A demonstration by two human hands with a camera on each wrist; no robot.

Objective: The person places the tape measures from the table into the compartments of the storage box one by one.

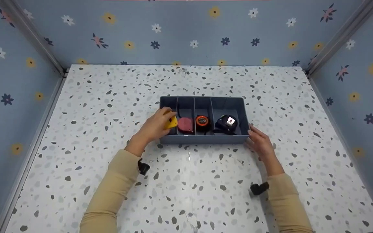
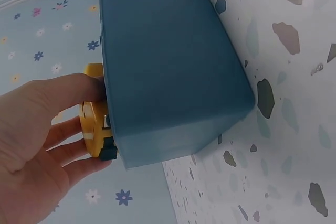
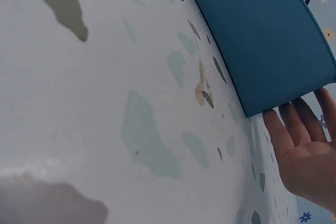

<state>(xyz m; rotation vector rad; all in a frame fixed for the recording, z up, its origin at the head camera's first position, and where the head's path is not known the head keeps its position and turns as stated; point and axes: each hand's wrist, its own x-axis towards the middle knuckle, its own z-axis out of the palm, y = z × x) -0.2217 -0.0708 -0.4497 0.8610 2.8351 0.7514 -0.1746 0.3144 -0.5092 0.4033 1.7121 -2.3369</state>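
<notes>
My left hand (image 1: 155,124) pinches a yellow tape measure (image 1: 171,120) between thumb and fingers, over the leftmost compartment of a grey-blue divided box (image 1: 202,139). In the left wrist view the yellow tape measure (image 2: 93,124) is at the box's rim, its far side hidden by the box wall. Straight fingers of my right hand (image 1: 261,142) touch the box's right end; the right wrist view shows their tips against that wall. The other compartments hold a red tape measure (image 1: 185,125), an orange-and-black one (image 1: 202,121) and a black one (image 1: 227,123).
The box stands on a white speckled table (image 1: 193,181). Flower-patterned blue panels (image 1: 186,32) close off the back and both sides. Black wrist cameras are strapped near both tan sleeves (image 1: 108,194).
</notes>
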